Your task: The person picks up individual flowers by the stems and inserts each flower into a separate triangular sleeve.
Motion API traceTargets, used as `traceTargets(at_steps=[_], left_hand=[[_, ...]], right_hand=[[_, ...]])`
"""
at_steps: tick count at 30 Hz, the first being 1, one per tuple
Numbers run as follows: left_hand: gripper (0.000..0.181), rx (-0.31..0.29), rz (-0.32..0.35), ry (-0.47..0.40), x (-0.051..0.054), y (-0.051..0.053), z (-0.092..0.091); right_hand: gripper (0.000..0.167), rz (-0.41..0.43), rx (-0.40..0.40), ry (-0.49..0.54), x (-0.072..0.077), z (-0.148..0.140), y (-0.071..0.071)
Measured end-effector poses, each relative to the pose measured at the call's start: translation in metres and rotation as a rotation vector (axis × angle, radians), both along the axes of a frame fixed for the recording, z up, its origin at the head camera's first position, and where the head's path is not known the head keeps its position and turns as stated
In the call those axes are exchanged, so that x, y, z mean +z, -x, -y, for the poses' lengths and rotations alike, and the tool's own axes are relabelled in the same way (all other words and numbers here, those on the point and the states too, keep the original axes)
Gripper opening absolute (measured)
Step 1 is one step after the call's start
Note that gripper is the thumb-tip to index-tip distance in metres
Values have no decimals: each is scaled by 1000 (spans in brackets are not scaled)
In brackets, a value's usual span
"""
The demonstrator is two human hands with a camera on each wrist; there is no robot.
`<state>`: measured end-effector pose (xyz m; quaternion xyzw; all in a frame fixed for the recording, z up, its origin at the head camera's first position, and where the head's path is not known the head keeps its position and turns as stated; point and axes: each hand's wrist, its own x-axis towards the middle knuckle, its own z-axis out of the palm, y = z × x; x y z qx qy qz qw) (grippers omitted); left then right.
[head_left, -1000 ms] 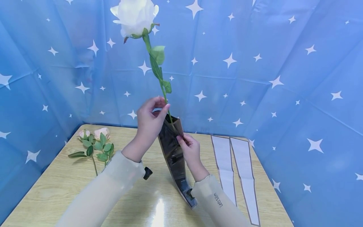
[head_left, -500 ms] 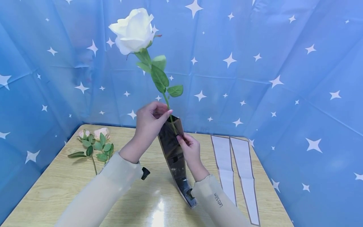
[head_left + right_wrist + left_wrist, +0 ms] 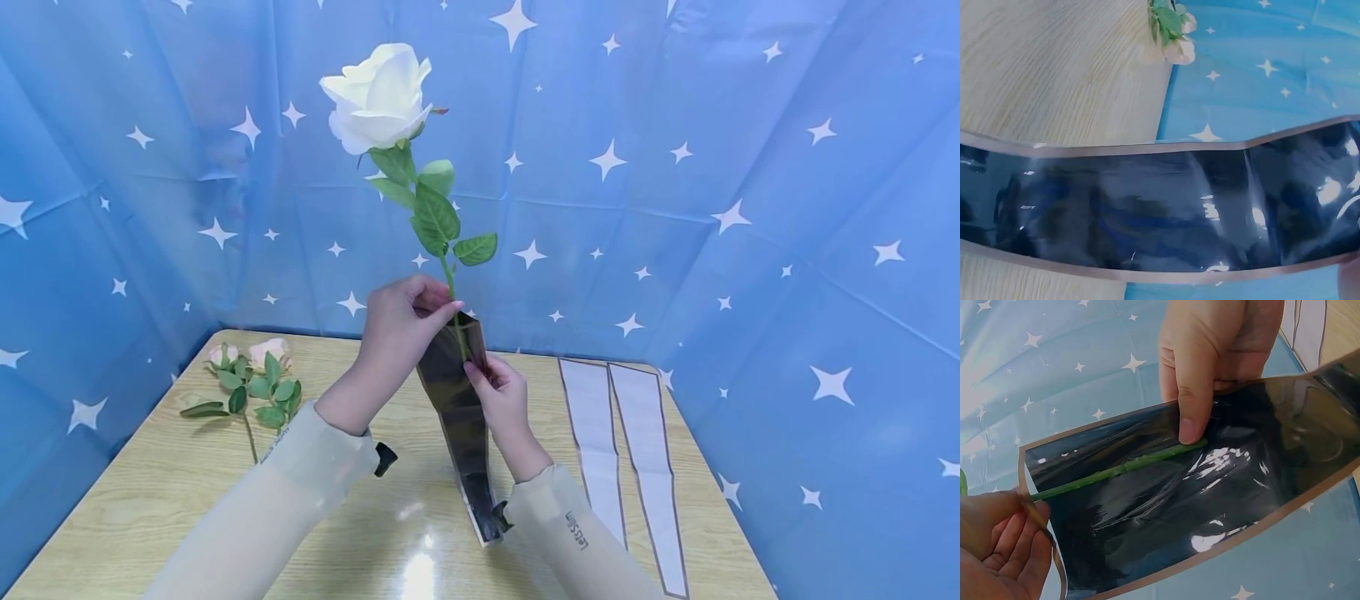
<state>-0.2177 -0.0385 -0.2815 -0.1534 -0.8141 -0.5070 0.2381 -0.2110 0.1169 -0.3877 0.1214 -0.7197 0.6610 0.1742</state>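
A white rose (image 3: 381, 102) stands upright above a long dark sleeve (image 3: 463, 417) with a brown edge. My left hand (image 3: 399, 333) pinches its green stem at the sleeve's upper opening. In the left wrist view the stem (image 3: 1116, 470) lies within the dark sleeve (image 3: 1147, 531), its lower end near the right thumb. My right hand (image 3: 504, 408) grips the sleeve's right edge below the opening, thumb in front. The right wrist view shows the sleeve (image 3: 1147, 212) stretched across, with only a bit of a finger (image 3: 1350, 278) at the right edge.
Pale pink roses (image 3: 268, 352) with green leaves lie at the table's back left. Two white sleeves with dark edges, one (image 3: 592, 425) beside the other (image 3: 651, 442), lie on the right of the wooden table (image 3: 135, 492). A blue curtain with stars (image 3: 675, 208) hangs behind.
The white rose has come down, and its stem reaches further into the sleeve. My left hand has moved slightly down and right. The sleeve's lower end has swung left; my right hand is nearly still.
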Motion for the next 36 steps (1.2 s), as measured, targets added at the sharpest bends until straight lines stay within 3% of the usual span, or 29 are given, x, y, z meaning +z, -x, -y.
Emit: traceTargets(at_steps=[6, 15, 22, 29, 36], left_hand=[[20, -2, -16, 11, 1, -2, 1], [29, 27, -90, -122, 10, -6, 6], [30, -8, -132, -146, 9, -4, 7], [25, 7, -69, -149, 9, -5, 10], [24, 19, -27, -233, 8, -5, 10]], right_hand=[[19, 31, 3, -13, 0, 1, -2], [19, 73, 1, 0, -3, 2, -5], [21, 107, -12, 47, -6, 2, -6], [19, 74, 19, 52, -6, 1, -7], [18, 58, 43, 62, -6, 2, -7]])
